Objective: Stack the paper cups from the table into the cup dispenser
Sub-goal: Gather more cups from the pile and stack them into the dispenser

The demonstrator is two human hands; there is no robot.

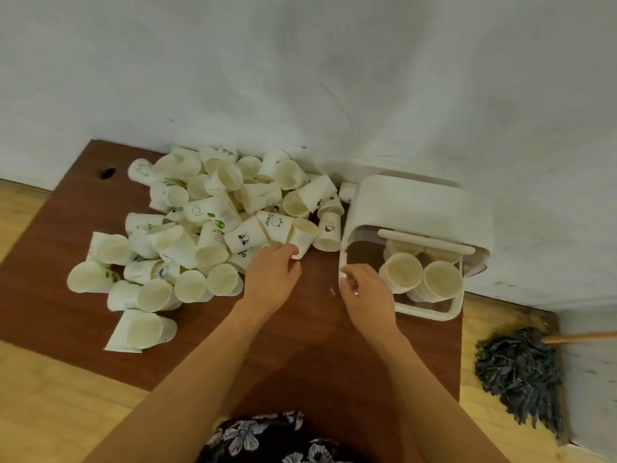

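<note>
My left hand [272,274] pinches the rim of a lying cup [303,236] at the pile's near edge, while the dispenser [417,208] stands to its right, nearer my loosely curled, empty right hand [365,295].

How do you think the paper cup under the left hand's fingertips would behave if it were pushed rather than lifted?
The paper cup lies on its side, so it would likely roll in a curve. It looks thin and light, so the left hand could probably crush it by squeezing hard. Neighbouring cups in the pile touch it and may shift.
</note>
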